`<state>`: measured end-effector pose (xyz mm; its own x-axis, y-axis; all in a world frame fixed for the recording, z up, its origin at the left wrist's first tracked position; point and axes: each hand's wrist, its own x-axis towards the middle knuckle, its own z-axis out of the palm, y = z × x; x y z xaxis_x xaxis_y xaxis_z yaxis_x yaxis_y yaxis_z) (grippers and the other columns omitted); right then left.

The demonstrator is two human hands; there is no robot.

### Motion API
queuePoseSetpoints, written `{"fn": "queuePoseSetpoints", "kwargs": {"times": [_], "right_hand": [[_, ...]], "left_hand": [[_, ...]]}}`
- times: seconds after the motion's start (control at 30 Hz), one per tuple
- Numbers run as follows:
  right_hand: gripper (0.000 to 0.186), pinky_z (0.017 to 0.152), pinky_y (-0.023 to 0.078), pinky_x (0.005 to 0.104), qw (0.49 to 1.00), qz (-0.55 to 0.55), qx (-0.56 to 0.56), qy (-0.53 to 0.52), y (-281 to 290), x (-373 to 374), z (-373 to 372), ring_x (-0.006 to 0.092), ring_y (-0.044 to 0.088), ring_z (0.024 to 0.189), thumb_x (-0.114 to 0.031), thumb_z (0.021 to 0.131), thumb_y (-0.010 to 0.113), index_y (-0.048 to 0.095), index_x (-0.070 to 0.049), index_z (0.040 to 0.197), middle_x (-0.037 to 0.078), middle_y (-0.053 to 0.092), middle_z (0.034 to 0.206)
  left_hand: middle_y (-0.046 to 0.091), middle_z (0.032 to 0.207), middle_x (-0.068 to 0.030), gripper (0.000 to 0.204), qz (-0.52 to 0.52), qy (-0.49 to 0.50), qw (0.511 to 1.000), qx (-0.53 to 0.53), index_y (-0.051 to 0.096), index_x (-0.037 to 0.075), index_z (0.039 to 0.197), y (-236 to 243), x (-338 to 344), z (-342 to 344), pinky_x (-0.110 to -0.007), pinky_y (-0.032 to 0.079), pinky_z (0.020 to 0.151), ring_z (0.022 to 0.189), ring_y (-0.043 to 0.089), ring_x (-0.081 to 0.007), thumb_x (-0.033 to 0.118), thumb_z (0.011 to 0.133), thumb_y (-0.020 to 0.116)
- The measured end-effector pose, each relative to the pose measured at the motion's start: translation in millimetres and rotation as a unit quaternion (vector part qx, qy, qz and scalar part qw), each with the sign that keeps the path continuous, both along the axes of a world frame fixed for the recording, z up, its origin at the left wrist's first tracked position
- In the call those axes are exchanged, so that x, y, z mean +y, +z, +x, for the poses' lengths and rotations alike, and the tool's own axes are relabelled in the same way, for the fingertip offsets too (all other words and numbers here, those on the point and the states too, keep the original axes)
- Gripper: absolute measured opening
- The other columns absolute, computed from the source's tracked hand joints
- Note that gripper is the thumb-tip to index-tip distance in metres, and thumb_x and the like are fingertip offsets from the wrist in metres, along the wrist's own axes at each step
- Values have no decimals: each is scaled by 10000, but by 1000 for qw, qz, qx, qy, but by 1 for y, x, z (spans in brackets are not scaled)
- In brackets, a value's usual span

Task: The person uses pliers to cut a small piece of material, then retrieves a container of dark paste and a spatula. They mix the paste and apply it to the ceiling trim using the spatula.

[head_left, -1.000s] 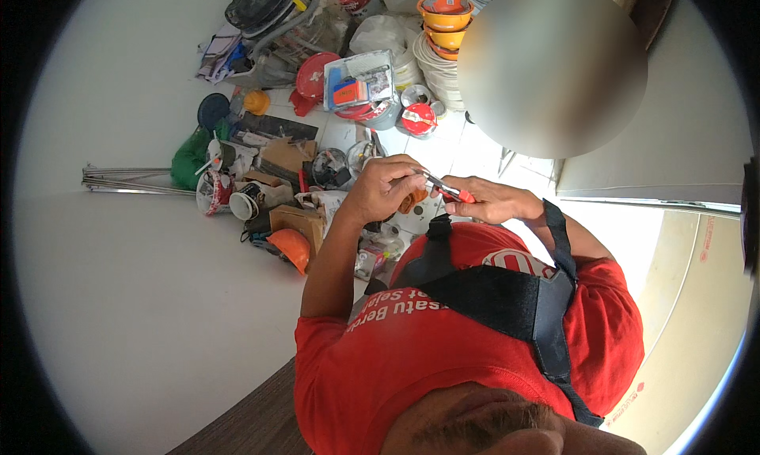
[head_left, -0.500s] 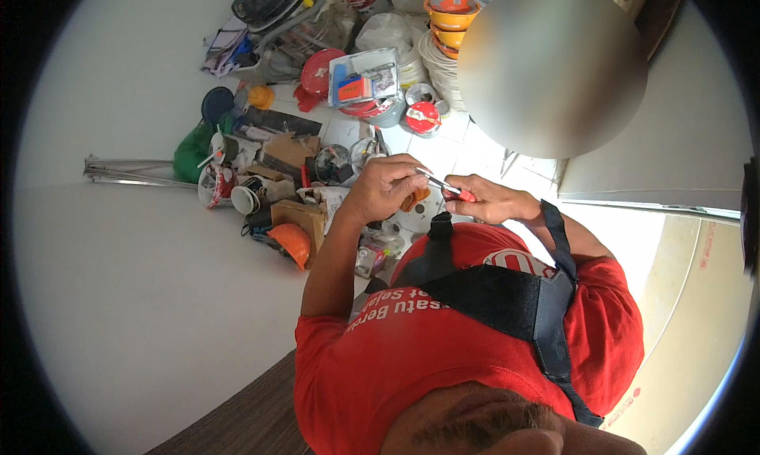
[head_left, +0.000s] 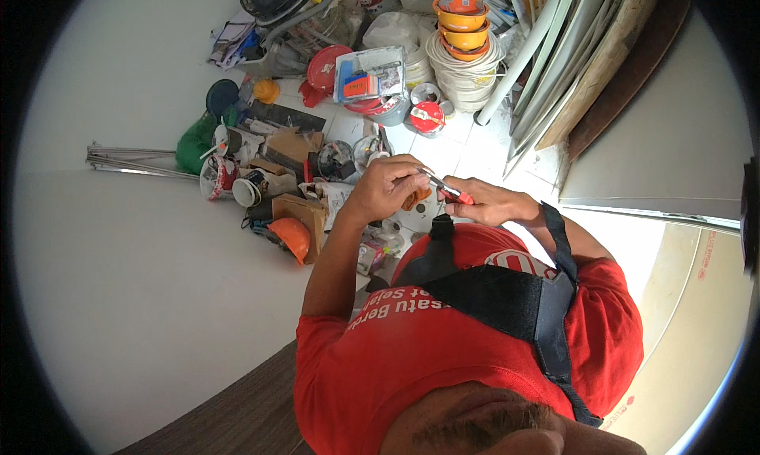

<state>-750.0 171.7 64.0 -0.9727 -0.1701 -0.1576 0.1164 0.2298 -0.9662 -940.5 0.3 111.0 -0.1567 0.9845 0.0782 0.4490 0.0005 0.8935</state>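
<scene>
My right hand [head_left: 492, 202] is closed around a pair of pliers [head_left: 455, 194] with red and black handles, held in front of my belly. The metal head points left, to the fingertips of my left hand [head_left: 386, 187]. That hand's thumb and fingers are pinched together beside the jaws; whatever small thing they hold is too small to make out. Just below the left fingers shows an orange-brown item [head_left: 416, 199], partly hidden by the hand.
Buckets, tins and boxes crowd the floor ahead and left, among them an orange helmet [head_left: 291, 237] and a cardboard box [head_left: 305, 214]. A tray [head_left: 370, 73] rests on a bucket. Yellow helmets [head_left: 463, 39] top coiled cable [head_left: 467, 71]. Long pipes [head_left: 538, 51] lean at the right.
The pliers have tilted slightly, their metal head pointing more upward and left. Both hands stay almost in place. The floor items have shifted a little in view.
</scene>
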Motion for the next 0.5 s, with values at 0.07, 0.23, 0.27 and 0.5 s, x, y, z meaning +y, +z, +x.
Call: {"fn": "queuePoseSetpoints", "kwargs": {"times": [0.07, 0.23, 0.27, 0.5], "right_hand": [[339, 748, 479, 407, 999, -6, -47, -4, 8, 0, -1, 279, 607, 795, -304, 995, 576, 573, 22, 1087, 174, 625, 832], [274, 675, 457, 398, 996, -20, 82, -29, -21, -9, -1, 244, 542, 706, -246, 977, 590, 543, 18, 1034, 142, 569, 747], [251, 638, 445, 390, 992, -39, 112, -45, -27, -12, 0, 227, 509, 665, -222, 969, 594, 528, 17, 1002, 129, 538, 706], [277, 691, 463, 404, 998, -6, 54, -23, -20, -7, 0, 265, 561, 724, -248, 970, 595, 571, 13, 1060, 154, 589, 767]], "left_hand": [[697, 867, -107, 131, 0, 8, 1000, -9, 707, -60, 953, -2, -2, 0, -287, 508, 699, 761, 653, -167, 57, 937, 648], [689, 888, -121, 173, 14, -4, 1000, -10, 680, -72, 911, -4, -1, 2, -298, 505, 679, 722, 631, -166, 88, 949, 627], [687, 885, -121, 172, 6, 0, 1000, -16, 679, -73, 909, -5, 0, 3, -298, 504, 677, 717, 627, -166, 87, 947, 629], [676, 856, -105, 160, 25, 15, 999, -22, 678, -72, 902, -13, -5, 5, -287, 492, 638, 693, 600, -135, 75, 946, 632]]}}
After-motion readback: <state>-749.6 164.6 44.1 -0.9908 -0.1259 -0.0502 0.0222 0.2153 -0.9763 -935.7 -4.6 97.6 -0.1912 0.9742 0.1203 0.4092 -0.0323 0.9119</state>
